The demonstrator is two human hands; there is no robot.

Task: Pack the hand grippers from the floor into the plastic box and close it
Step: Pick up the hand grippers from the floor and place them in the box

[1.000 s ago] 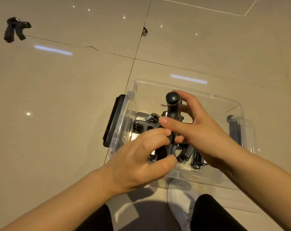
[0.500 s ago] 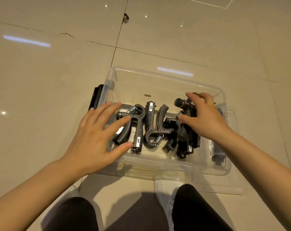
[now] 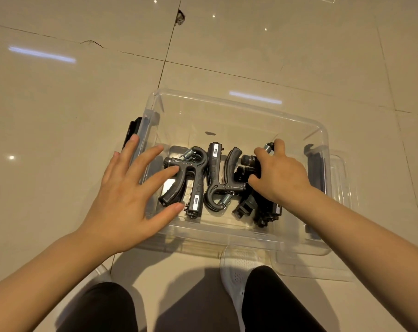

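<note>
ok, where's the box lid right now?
Head view: the clear lid lies flat on the floor under the right end of the plastic box, jutting out beside the white shoe.

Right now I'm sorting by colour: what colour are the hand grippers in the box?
Black, with silver springs; the hand grippers show best in the head view.

Nothing can be read. Two hand grippers (image 3: 186,178) (image 3: 221,182) in the plastic box (image 3: 239,109) carry small pale labels on their handles and a row of fine scale marks on their crossbars, but all of it is too small and blurred to make out.
</note>
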